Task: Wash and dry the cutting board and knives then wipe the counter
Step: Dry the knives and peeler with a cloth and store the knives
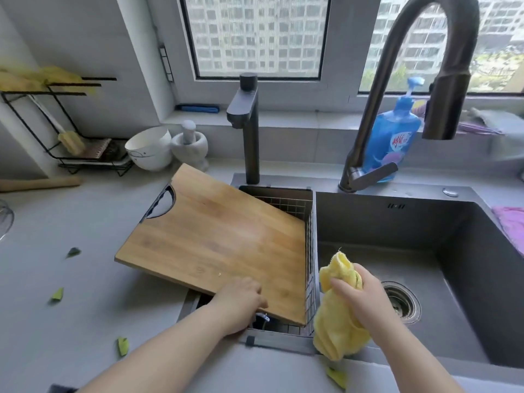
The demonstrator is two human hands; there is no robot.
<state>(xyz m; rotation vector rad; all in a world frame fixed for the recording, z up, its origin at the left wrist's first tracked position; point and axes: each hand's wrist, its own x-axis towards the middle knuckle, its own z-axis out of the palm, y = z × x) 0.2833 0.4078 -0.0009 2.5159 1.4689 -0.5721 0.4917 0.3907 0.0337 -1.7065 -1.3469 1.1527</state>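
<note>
My left hand (241,302) grips near edge of rectangular wooden cutting board (215,239), right hand (358,293) clutches bunched yellow cloth (337,321); held one-handed, board may slide.

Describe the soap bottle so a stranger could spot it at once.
Find the dark sink. At its back rim rises a tall curved tap, and the soap bottle stands behind the tap's base, under the window. It is the only blue pump bottle, with red lettering.

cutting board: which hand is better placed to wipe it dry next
Probably right: the right hand grips the yellow cloth beside the cutting board, while the left hand holds its near edge.
</note>
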